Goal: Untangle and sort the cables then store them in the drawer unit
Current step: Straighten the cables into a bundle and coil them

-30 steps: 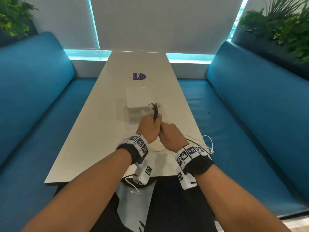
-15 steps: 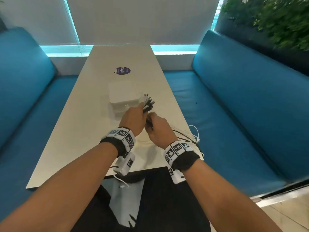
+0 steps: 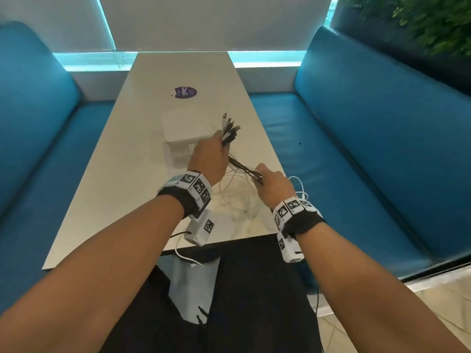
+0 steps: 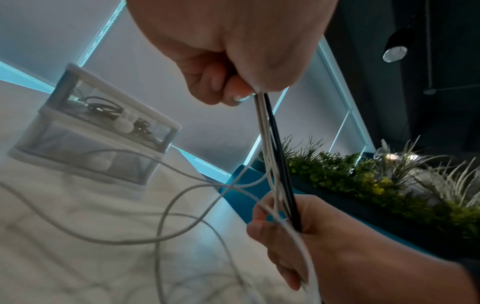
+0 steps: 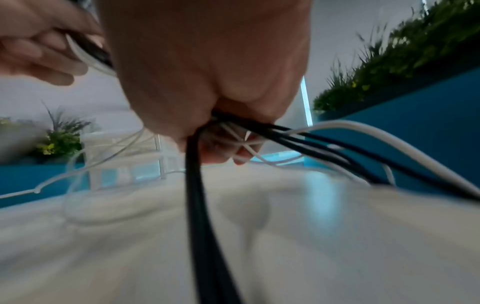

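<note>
The head view looks forward and steeply down from above, along both forearms, taking in the whole surface (image 3: 122, 174) and the benches either side. The left wrist view sits close under the left hand (image 4: 233, 41), facing up and outward past it to the right hand (image 4: 324, 236) and the drawer unit (image 4: 96, 131) beyond. The right wrist view sits low, just beneath the right hand (image 5: 207, 72), facing forward along the surface, blurred. All three share the cables (image 3: 244, 169) stretched between the hands; the drawer unit shows in each.
</note>
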